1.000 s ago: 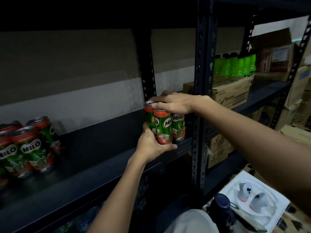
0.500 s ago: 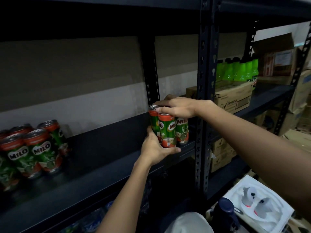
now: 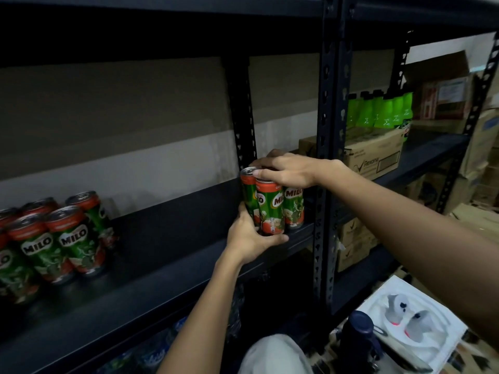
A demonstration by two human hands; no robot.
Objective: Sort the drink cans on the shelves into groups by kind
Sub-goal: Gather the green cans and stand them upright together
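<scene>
While the left hand [image 3: 249, 237] curls its fingers around the base of a cluster of green-and-red Milo drink cans [image 3: 270, 205], the right hand [image 3: 286, 171] clamps over their tops. Cluster stands on the dark metal shelf [image 3: 167, 271]; more Milo cans [image 3: 54, 238] sit far left of the fingers.

green bottles [image 3: 380, 110], Rexona carton [image 3: 374, 153], foam tray [image 3: 410, 329]
</scene>
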